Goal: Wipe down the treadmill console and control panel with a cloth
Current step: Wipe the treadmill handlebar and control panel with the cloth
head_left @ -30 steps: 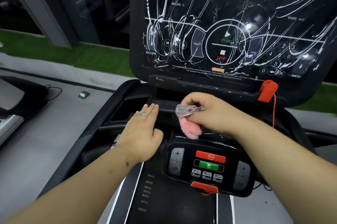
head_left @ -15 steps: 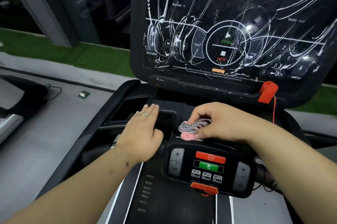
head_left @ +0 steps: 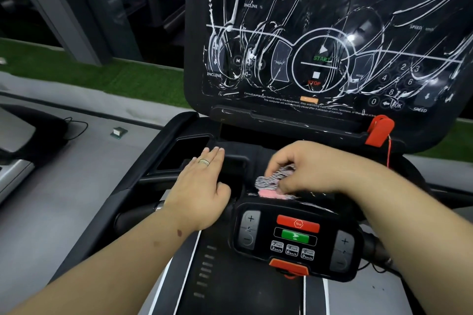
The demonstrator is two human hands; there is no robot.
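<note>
Pinching the cloth in my right hand, I press it just beyond the control panel, my left hand lying flat on the console.

Grey floor w/ green turf strip behind, dark glass wall beyond.
</note>
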